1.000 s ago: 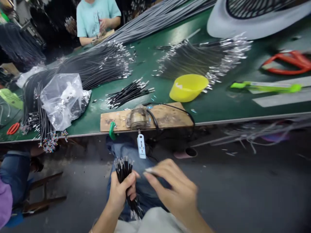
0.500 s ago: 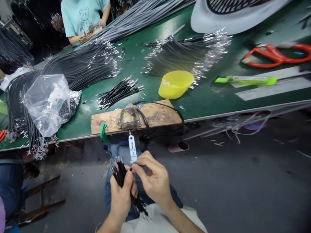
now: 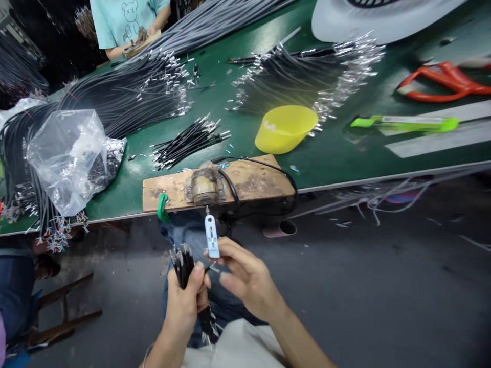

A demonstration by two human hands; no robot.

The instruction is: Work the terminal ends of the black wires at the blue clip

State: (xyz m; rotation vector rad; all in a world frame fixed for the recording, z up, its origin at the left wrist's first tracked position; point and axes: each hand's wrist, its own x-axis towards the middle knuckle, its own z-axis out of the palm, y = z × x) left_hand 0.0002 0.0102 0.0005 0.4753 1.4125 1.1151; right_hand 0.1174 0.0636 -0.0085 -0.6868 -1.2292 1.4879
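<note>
A cable workshop, shown by the wire bundles [image 3: 141, 97], motor [image 3: 205, 186] and scissors [image 3: 452, 84] along a green bench [image 3: 337, 158].

Nothing legible, blue attachment [image 3: 212, 245] (print tiny)

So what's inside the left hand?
A bundle of black wires. Metallic tips stick out above the left hand and pale ends below; the stretch inside its grip is covered and can't be seen.
</note>
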